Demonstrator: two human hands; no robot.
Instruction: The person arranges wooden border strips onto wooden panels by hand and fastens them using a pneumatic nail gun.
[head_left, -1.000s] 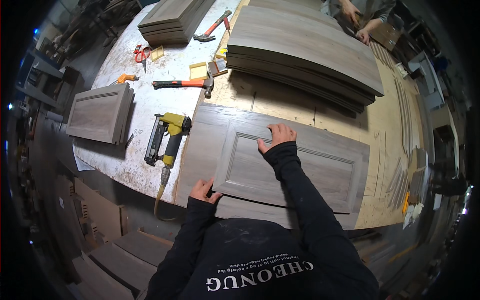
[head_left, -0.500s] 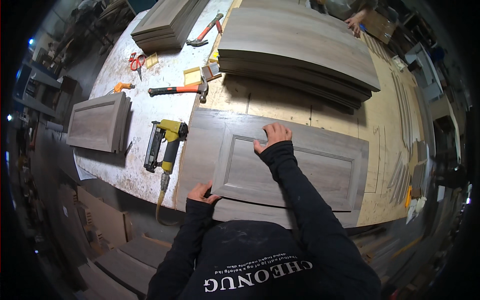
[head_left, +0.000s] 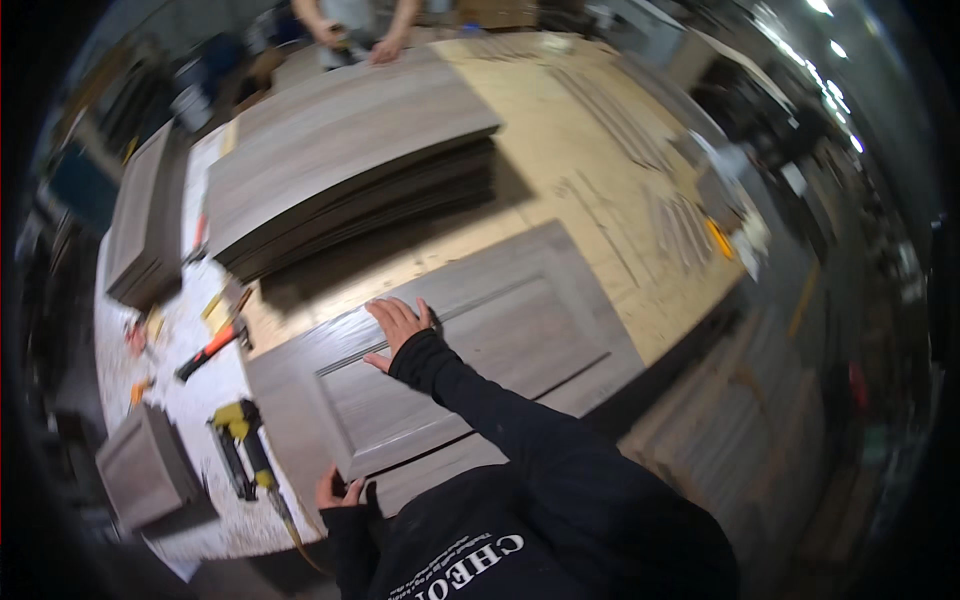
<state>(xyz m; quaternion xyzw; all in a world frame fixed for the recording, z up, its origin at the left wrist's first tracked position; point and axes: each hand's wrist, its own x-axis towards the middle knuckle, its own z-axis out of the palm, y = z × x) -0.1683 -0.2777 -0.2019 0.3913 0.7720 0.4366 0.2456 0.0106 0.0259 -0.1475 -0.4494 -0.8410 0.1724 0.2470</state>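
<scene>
Meanwhile both hands (head_left: 400,325) seemingly stay on the grey door panel (head_left: 480,350).

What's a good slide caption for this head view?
Both hands, right hand flat and left hand at the near edge, on a grey panel door beside a nail gun.

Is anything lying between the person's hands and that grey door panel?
No. The right hand lies flat on the grey door panel, and the left hand grips its near edge. The yellow nail gun lies beside the panel.

Single head view, fisheye, looking steeply down over the person's chest at the near workbench (head_left: 620,150); tilted, far end toward upper left.
</scene>
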